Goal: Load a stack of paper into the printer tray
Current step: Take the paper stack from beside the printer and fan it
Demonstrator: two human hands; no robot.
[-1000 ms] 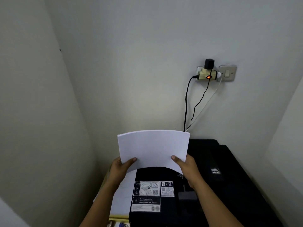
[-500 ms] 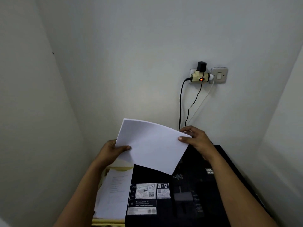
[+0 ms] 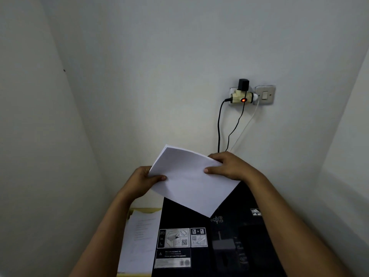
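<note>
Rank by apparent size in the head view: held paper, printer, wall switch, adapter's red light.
1. printer, though cut off by the frame
2. paper, nearer the camera than the wall items, so it looks relatively bigger
3. switch
4. red light

Item count, taken relative to the printer (image 3: 229, 242).

2 hands: left hand (image 3: 140, 181) above the printer's left rear corner, right hand (image 3: 229, 166) above its rear edge, both gripping 1 stack of paper (image 3: 191, 180) held over the printer top; sheet number in it cannot be told. 1 printer. 2 white label panels (image 3: 182, 237) side by side on its lid, 1 warning label (image 3: 172, 258) just below them. 1 pile of printed sheets (image 3: 139, 242) just left of the printer. On the wall behind it: 1 plug adaptor (image 3: 240, 95) with 1 red lamp lit, 1 switch plate (image 3: 265, 94), 3 cables (image 3: 219, 126) (2 black, 1 white).
</note>
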